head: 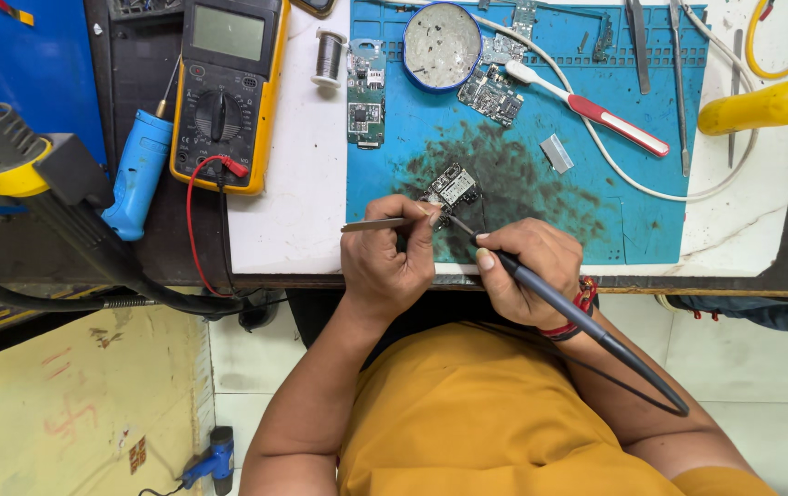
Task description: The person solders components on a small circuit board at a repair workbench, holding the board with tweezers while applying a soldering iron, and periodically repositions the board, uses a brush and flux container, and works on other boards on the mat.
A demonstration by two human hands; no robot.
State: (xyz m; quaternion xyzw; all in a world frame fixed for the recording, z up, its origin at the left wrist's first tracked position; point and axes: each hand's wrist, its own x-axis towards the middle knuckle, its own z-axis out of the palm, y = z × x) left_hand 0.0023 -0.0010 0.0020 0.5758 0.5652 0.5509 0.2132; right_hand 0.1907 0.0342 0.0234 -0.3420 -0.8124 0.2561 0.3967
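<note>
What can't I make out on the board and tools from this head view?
- Soldering iron tip contact on the small circuit board: too small to tell.
- Tweezers points: hidden behind the left hand fingers.
- Board components: too small.
- Iron's cable: runs out of view behind the right hand forearm.
- Yellow handle: cut off by the right edge.
</note>
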